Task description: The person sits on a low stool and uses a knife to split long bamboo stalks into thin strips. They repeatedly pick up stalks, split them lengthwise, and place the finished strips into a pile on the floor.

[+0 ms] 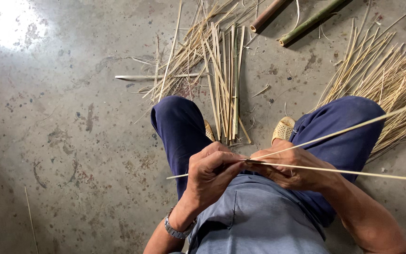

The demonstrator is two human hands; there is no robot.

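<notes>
— Head view, starting at the left: what lies on the concrete floor (71,117)?

— Mostly bare, stained concrete, with a bright patch of light in the far left corner. One thin stray sliver (30,218) lies near the left edge.

— And the left hand (211,170)?

— Closed around a thin bamboo strip (334,170), fingers curled, thumb pressing near the point where the strip splits. A short end of the strip sticks out to the left of the fist. A metal wristwatch (177,229) sits on that wrist.

— What is beyond the hands?

— A pile of pale bamboo strips (219,70) lies on the floor between the person's knees, reaching toward the far edge. Two thicker bamboo poles (306,21) lie at the far edge, right of the pile.

— The right hand (285,164)?

— Also closed, gripping the same strip just beside the left hand, nearly touching it. From there the strip forks into two thin halves running out past the right edge, one rising, one nearly level.

— Farther right?

— A second heap of strips (386,80) fans out on the floor by the right knee, near the right edge.
</notes>
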